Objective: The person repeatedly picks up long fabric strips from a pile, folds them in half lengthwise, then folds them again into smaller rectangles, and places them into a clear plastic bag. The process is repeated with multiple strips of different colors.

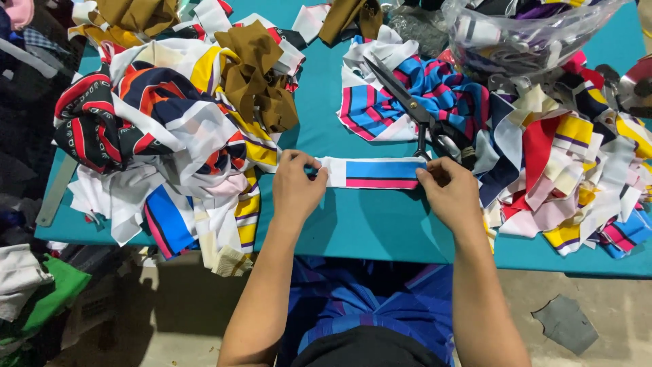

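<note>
Fabric strip (373,172), blue, pink and white bands, lies flat on the teal bench (367,231) near the middle of its front edge, long side parallel to that edge. Left hand (296,185) pinches the strip's left end, fingers closed on the cloth. Right hand (449,191) pinches the right end, thumb and fingers closed on it too. Strip looks stretched between both hands.

Black scissors (414,112) lie just behind the strip, handles touching or nearly touching its far right corner, blades pointing toward the bench's back edge, resting on a blue and pink striped pile (407,95).

Left part of bench: big heap of mixed scraps (163,129), navy, red, white, yellow, with brown cloth (255,75) on top; it spills over the front edge near the left corner. Right part: another scrap heap (570,170), yellow, red, white, reaching the front edge by the right corner. Clear plastic bag (523,34) full of scraps sits at the back right.

Open room: bare teal band between the two heaps, from the strip to the front edge, plus a narrow lane running back behind the strip. Gray ruler-like bar (54,194) hangs off the left edge. Blue cloth (367,306) lies on the person's lap below the front edge.
</note>
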